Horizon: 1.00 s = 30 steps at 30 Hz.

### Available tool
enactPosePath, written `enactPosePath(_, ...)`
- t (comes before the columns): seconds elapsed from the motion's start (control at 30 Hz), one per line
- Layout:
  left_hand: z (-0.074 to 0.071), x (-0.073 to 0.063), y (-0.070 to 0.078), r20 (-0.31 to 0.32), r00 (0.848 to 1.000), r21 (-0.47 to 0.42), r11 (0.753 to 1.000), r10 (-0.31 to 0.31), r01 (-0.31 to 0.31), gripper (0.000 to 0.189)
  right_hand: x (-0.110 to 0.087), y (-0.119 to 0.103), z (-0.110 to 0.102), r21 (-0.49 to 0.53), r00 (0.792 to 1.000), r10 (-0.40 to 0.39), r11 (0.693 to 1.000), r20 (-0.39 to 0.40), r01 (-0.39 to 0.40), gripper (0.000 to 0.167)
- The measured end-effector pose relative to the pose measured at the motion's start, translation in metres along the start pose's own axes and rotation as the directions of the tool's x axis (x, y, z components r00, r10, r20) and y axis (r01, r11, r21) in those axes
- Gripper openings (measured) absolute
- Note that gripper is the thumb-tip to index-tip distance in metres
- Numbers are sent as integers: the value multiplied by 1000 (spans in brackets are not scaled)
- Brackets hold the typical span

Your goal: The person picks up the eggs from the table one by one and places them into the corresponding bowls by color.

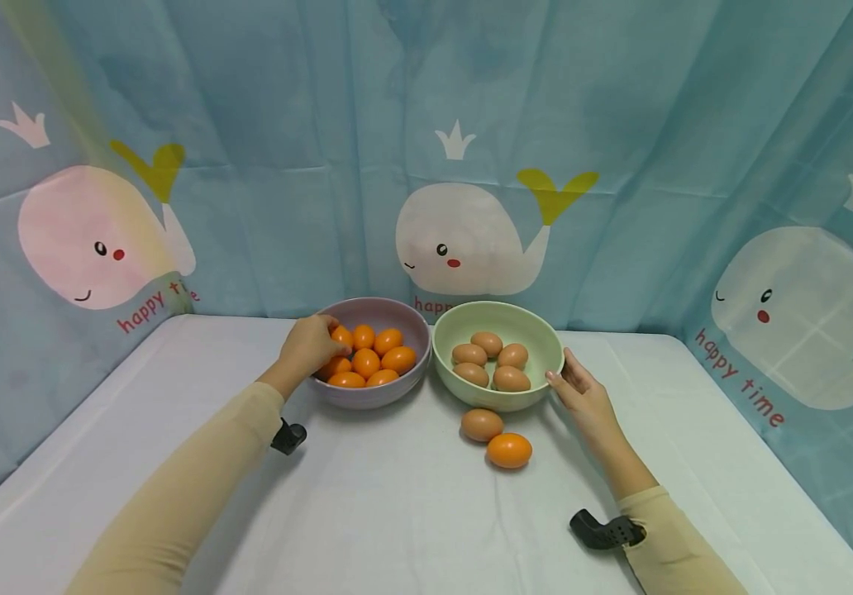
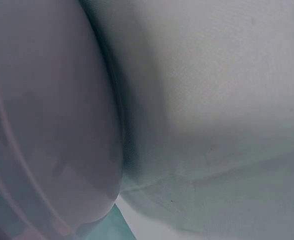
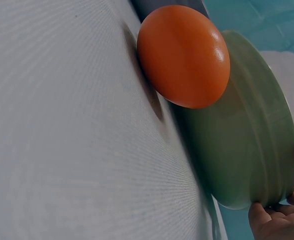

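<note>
On the left stands a purple bowl [image 1: 370, 399] of orange eggs [image 1: 365, 364]. My left hand [image 1: 309, 347] reaches over its left rim, with finger and thumb around an orange egg [image 1: 340, 336] at that side. Only the purple bowl's outer wall [image 2: 52, 110] and the cloth show in the left wrist view. A green bowl [image 1: 489, 400] with several brown eggs [image 1: 512, 379] stands beside the purple one. My right hand [image 1: 583, 401] grips its right rim, thumb over the edge and fingers against the outer wall, as the right wrist view also shows.
In front of the green bowl, a brown egg [image 1: 482, 426] and an orange egg [image 1: 510, 451] lie on the white cloth [image 1: 397, 512]. The orange egg [image 3: 183, 56] looms large in the right wrist view. A blue curtain [image 1: 285, 231] with whale prints hangs behind the table.
</note>
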<state>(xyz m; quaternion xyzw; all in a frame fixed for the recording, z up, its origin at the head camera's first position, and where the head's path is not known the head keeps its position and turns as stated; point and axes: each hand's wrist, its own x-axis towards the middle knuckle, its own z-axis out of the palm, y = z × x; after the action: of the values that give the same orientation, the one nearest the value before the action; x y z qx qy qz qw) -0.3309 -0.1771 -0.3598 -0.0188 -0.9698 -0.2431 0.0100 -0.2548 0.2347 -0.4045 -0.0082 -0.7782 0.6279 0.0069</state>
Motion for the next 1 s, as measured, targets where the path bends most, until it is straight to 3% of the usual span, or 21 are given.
enactPosePath(0.27, 3, 1, 1, 30, 999, 56, 998, 21, -22, 48, 0, 1, -1, -12, 1000, -24, 1000, 2, 24, 72)
enactPosePath(0.4, 4, -6, 6, -15, 1000, -36, 999, 19, -20, 47, -1, 1, 0, -14, 1000, -23, 1000, 7, 23, 73)
enactPosePath(0.5, 9, -17, 19, -72, 996, -154, 985, 60, -71, 46, -1, 2, 1, -20, 1000, -18, 1000, 9, 18, 72)
enactPosePath(0.6, 16, -32, 42, -127, 983, -261, 952, 132, -161, 44, 0, 2, 1, -25, 1000, -18, 1000, 5, 18, 71)
enactPosePath(0.8, 33, -64, 91, -234, 934, -432, 832, 271, -350, 38, 2, 3, 1, -31, 1000, -19, 999, 0, 19, 70)
enactPosePath(1.0, 58, -83, 119, -239, 908, -538, 731, 345, -419, 31, 2, 1, 0, -8, 1000, -25, 1000, 4, 25, 72)
